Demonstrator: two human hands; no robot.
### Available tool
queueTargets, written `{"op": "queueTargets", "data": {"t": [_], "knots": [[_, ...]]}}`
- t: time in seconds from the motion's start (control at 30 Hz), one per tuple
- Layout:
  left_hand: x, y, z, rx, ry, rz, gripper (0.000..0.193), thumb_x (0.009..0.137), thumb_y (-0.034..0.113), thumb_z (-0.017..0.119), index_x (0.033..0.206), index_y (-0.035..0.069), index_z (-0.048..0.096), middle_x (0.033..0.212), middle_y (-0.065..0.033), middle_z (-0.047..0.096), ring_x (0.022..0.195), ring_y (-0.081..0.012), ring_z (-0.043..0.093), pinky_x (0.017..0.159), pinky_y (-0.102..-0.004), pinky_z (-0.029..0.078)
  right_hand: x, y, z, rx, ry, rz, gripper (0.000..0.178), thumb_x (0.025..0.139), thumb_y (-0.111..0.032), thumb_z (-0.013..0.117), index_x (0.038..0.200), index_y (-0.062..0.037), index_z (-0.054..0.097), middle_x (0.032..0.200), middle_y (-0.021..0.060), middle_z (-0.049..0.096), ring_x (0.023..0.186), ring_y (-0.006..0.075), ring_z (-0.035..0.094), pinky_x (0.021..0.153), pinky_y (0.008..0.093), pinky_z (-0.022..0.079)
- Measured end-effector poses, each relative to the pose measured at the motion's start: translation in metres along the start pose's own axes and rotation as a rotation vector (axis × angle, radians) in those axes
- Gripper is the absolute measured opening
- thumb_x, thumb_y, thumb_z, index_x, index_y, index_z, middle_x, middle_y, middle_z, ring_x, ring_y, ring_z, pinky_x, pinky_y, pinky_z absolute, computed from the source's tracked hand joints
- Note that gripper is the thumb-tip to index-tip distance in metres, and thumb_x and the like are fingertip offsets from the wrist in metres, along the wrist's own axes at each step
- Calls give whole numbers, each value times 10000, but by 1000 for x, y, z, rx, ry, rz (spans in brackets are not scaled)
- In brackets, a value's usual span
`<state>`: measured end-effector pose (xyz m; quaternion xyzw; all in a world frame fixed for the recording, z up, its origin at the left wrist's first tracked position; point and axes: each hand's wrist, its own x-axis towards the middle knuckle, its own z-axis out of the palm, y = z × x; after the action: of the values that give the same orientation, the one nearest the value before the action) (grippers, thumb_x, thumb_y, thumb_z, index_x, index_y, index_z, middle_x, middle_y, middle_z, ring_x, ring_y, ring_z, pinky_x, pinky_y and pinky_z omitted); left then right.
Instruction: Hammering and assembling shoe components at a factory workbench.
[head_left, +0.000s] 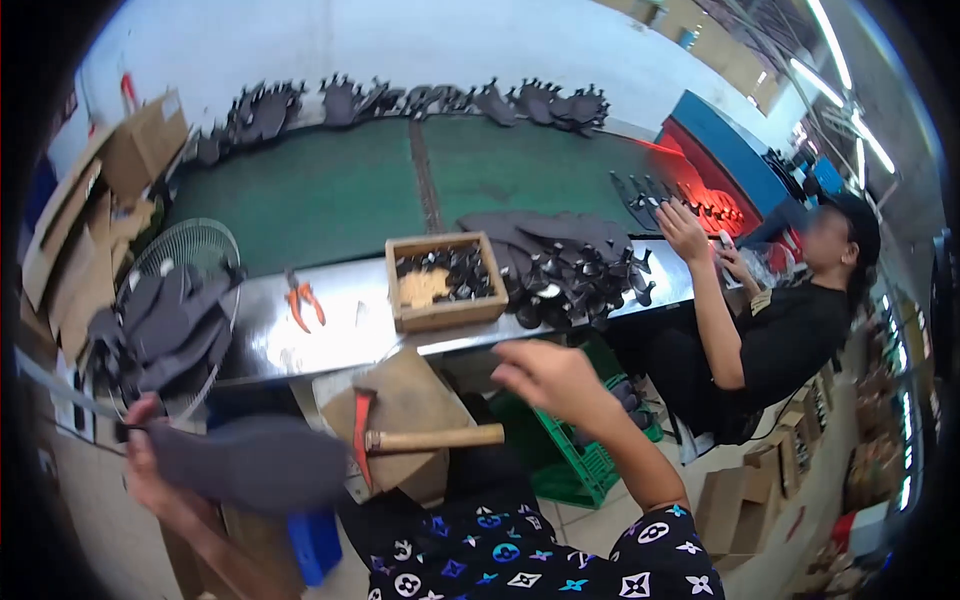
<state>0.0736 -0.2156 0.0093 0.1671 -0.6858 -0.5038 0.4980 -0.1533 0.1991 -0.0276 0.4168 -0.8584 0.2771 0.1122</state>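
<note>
My left hand [150, 470] is closed round one end of a dark grey shoe sole [255, 462], held out flat at the lower left and slightly blurred. My right hand [550, 378] is raised, fingers stretched forward with nothing visible in them. It hovers just on my side of a pile of grey soles with black heel pieces [570, 265]. Near it on the metal edge stands a wooden box [450, 315] holding small black parts. A hammer [430, 438] with a red head and wooden handle lies on a worn brown block [400, 395] before me.
Orange-handled pliers [305, 300] lie on the metal edge [350, 335] of a green conveyor belt [290, 205]. More soles rest on a round wire fan guard [190, 235] at left. A green crate [580, 475] stands below right. A co-worker [800, 330] sits at right by a red-lit machine [720, 150].
</note>
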Motion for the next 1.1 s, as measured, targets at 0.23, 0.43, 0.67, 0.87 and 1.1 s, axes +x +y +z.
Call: {"op": "queueTargets", "data": {"t": [0.23, 0.43, 0.67, 0.87, 1.1], "knots": [[111, -94, -68, 716, 599, 230, 731, 948, 336, 694, 1479, -50, 373, 1521, -208, 417, 1372, -307, 439, 1166, -373, 302, 4, 219, -71, -426, 484, 614, 421, 907, -293, 662, 1171, 26, 588, 1071, 237, 628, 906, 454, 632, 820, 483, 524], [-28, 12, 124, 441, -215, 297, 832, 868, 146, 700, 1542, -25, 243, 1587, -204, 305, 1489, -328, 252, 1221, -418, 154, 77, 86, -40, 1084, 363, 723, 164, 948, -189, 634, 912, -39, 580, 654, 65, 594, 493, 158, 569, 428, 286, 452], [-89, 8, 179, -54, -297, 686, 699, 987, 313, 630, 1464, 30, 204, 1202, -273, 615, 937, -311, 670, 831, -400, 524, 33, -122, -9, 1967, -556, 243, 472, 1011, -390, 572, 1318, -43, 479, 1053, 156, 674, 763, 219, 713, 604, 280, 568], [-85, 78, 128, -307, -174, -83, 696, 988, 168, 603, 1519, 111, 157, 1093, -170, 570, 650, -220, 665, 563, -324, 571, -46, -61, 102, -6, -24, 16, 794, 854, -206, 694, 1519, -34, 296, 1073, 238, 655, 738, 361, 699, 624, 446, 560], [-102, -79, 154, 775, -536, 227, 627, 844, 242, 771, 1365, 11, 509, 1463, -286, 397, 1372, -448, 364, 1109, -569, 280, -158, -13, 66, 175, -90, 468, 679, 722, -63, 719, 1368, -45, 513, 578, 91, 594, 552, 291, 641, 534, 392, 508]]}}
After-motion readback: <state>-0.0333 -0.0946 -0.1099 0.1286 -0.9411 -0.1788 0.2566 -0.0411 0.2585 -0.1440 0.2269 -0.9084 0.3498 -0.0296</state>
